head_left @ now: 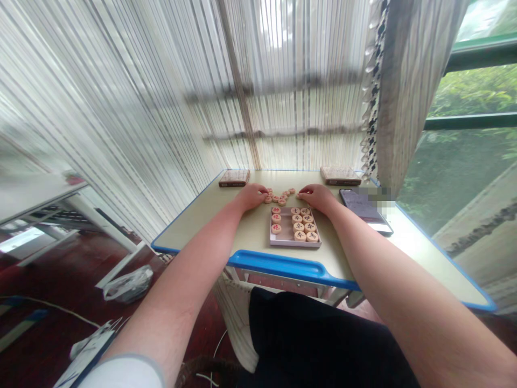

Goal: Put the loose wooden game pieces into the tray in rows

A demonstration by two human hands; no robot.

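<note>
A shallow grey tray [285, 236] lies on the beige table [226, 215] and holds several round wooden chess pieces [302, 226] with red or black characters. Beyond it, several loose pieces [280, 197] lie scattered on the tabletop. My left hand [252, 195] rests on the table with its fingers curled and its fingertips at the left end of the loose pieces. My right hand [319, 195] lies at their right end, with its fingers pinched on one piece [299, 195] just above the tray's far edge.
Two flat brown boxes [234, 177] [340, 174] sit at the table's far edge. A phone [365, 210] lies to the right of my right hand. Striped curtains hang behind the table, and a window is on the right. A white table [40, 194] stands to the left.
</note>
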